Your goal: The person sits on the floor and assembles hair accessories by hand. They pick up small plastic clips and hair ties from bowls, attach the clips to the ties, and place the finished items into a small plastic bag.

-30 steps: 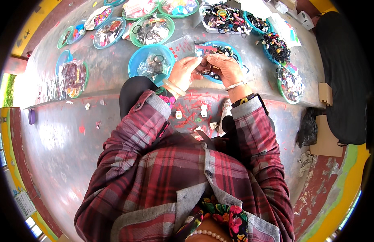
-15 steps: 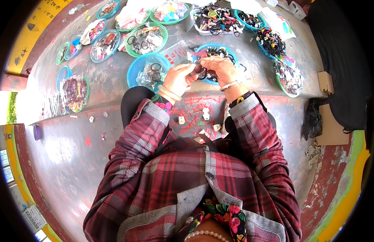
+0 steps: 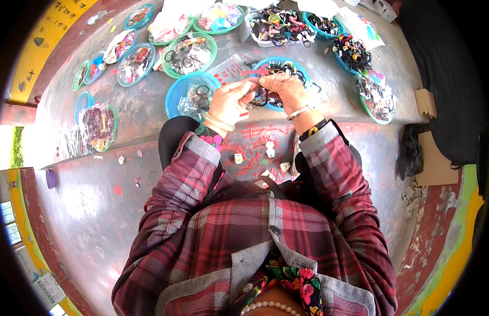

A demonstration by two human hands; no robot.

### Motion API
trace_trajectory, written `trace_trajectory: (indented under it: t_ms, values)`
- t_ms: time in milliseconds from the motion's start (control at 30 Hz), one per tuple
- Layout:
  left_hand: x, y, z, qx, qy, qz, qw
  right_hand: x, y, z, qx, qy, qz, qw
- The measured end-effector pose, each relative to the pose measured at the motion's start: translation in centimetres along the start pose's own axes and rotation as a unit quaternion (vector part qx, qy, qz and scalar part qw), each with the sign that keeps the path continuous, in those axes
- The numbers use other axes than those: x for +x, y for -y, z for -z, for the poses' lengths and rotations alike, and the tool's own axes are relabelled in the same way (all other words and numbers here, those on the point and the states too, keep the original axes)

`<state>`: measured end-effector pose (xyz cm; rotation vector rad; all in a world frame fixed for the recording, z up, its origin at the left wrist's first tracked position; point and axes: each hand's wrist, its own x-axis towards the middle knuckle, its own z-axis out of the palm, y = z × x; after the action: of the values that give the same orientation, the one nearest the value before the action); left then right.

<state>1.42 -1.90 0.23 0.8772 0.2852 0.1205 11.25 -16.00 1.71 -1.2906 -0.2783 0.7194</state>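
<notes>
My left hand [image 3: 230, 106] and my right hand [image 3: 287, 94] meet in front of me, both with fingers pinched. Between the fingertips is a small clear plastic bag, mostly hidden, with a red strip [image 3: 250, 72] along its far edge. A dark loop, perhaps a hair tie, shows just below the fingers; whether it is in the bag I cannot tell. Behind my right hand stands a blue basin [image 3: 307, 79] of dark hair ties. Beside my left hand is another blue basin [image 3: 172, 96] holding bagged hair ties.
Several basins and a white tub [image 3: 250, 36] of hair ties stand on the grey raised ledge. Red strips [image 3: 244, 150] and small white pieces [image 3: 270, 149] litter the floor between my legs. To the right are a black bag [image 3: 410, 152] and cardboard [image 3: 437, 158].
My hands have come slightly lower at the left, and the left fingers have turned. The clear bag between them shows less, and a red strip now shows beyond the fingertips.
</notes>
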Motion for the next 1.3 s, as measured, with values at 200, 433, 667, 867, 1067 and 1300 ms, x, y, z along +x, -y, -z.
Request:
trace_trajectory:
  t_ms: [200,433,667,867,1067,1300]
  values:
    - [0.2,0.1,0.0,-0.053,0.000,0.009,0.999,-0.2,0.2,-0.4,0.034,-0.016,0.030,0.999]
    - [-0.1,-0.5,-0.2,-0.064,0.000,0.016,0.998,-0.1,0.3,-0.3,0.054,-0.003,-0.014,0.998]
    - [0.4,0.2,0.4,-0.059,0.004,-0.042,0.997,0.2,-0.1,-0.3,0.044,-0.018,-0.019,0.999]
    - [0.3,0.0,0.1,-0.063,0.013,-0.035,0.997,0.4,-0.6,0.1,0.019,-0.031,-0.016,0.999]
    - [0.7,1.0,0.6,-0.047,-0.015,-0.058,0.997,0.4,-0.1,-0.3,-0.308,-0.159,0.255,0.903]
    - [0.4,1.5,-0.3,0.103,-0.029,-0.058,0.993,-1.3,1.0,-2.3,-0.533,-0.121,0.427,0.720]
